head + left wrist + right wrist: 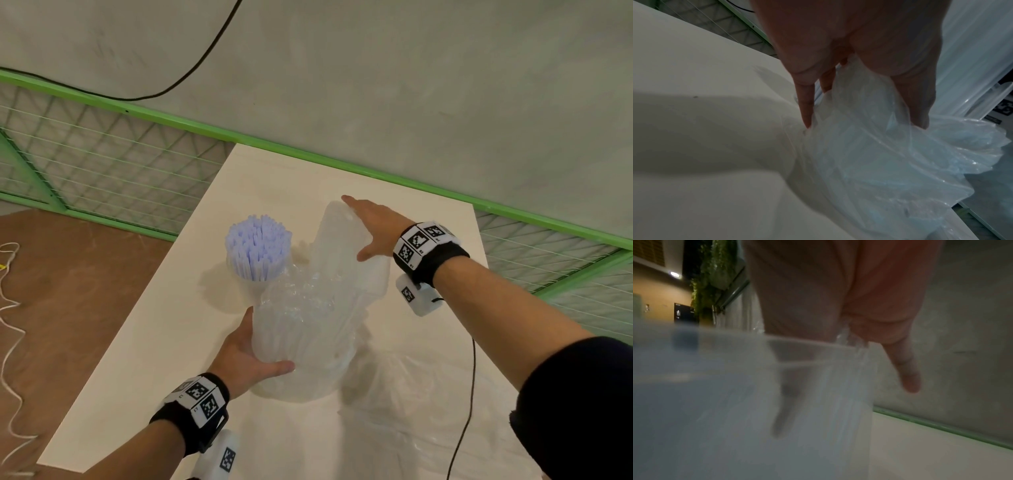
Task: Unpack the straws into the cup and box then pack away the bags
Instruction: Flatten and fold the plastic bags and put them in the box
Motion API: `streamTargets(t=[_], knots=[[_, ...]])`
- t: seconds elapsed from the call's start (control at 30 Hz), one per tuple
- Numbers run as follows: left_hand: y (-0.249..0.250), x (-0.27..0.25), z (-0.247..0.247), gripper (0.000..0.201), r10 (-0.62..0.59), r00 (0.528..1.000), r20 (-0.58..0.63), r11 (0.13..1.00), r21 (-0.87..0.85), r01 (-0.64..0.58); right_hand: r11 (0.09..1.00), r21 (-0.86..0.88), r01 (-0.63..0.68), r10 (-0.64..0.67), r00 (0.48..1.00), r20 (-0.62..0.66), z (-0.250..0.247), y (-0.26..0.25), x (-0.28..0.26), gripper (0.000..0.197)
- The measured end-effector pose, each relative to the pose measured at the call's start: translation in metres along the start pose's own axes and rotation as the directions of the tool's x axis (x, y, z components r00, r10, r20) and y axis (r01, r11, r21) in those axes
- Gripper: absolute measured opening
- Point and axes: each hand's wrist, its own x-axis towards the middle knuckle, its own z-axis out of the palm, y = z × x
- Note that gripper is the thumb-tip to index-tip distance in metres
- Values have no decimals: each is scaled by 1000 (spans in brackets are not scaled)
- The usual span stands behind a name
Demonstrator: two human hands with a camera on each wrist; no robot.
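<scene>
A clear plastic bag of pale straws [308, 318] is held slanted above the white table [171, 342] by both hands. My left hand [260, 346] grips its near, lower end, thumb across the front; in the left wrist view its fingers [805, 104] dig into crumpled plastic [890, 154]. My right hand [359, 228] holds the far upper end, fingers stretched along it and thumb on the near side. In the right wrist view one finger [908, 374] lies outside the bag [756, 402] and another shows through it. A cup of lilac straws [257, 248] stands left of the bag. A translucent box [376, 277] sits under the bag's right side.
An empty clear bag [404, 411] lies flat on the near right part of the table. A green mesh fence [308, 156] runs behind the table's far edge. A black cable [466, 394] hangs off the right side, and white cord [10, 325] lies on the brown floor at left.
</scene>
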Motion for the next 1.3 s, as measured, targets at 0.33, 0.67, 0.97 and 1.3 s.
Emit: streamTargets(t=[0.33,0.67,0.97,1.3], knots=[[-5,0,0,86,-6,1000,-21,1000,-26,5,934,292,205,7,807,-590,-9,-19,-84,50],[-24,-5,-2,86,-41,999,23,992,-120,44,850,524,50,65,978,-198,79,-73,-170,86],[-30,-10,-2,90,-47,999,14,987,-154,49,720,599,350,23,851,-525,108,-88,-145,48],[-28,-11,-3,98,-59,998,16,990,-125,61,720,633,284,201,788,-582,127,-101,-140,31]])
